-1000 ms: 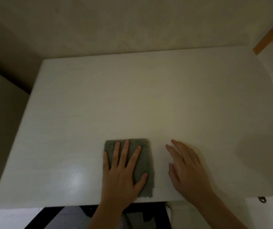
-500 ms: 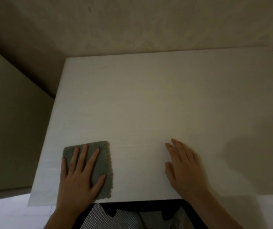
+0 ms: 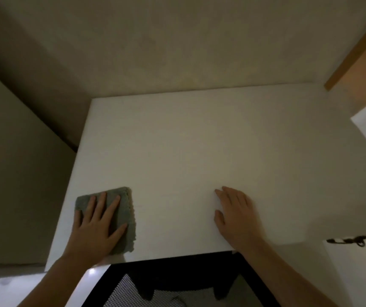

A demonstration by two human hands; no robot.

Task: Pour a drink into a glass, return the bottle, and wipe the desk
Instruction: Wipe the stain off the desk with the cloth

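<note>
A folded grey cloth (image 3: 124,209) lies flat on the white desk (image 3: 199,140), close to the desk's near left corner. My left hand (image 3: 95,227) presses flat on the cloth with its fingers spread. Flat on the bare desk surface, near the front edge and to the right of centre, rests my right hand (image 3: 237,216), holding nothing. No bottle or glass is in view.
A black mesh chair (image 3: 173,282) sits under the desk's front edge. A beige wall stands behind the desk and a wooden door frame (image 3: 354,54) at the far right. A small dark object (image 3: 348,240) lies on the floor at the right.
My left hand has slid the cloth to the left, from the desk's front centre to near its left edge. My right hand has stayed flat in place.
</note>
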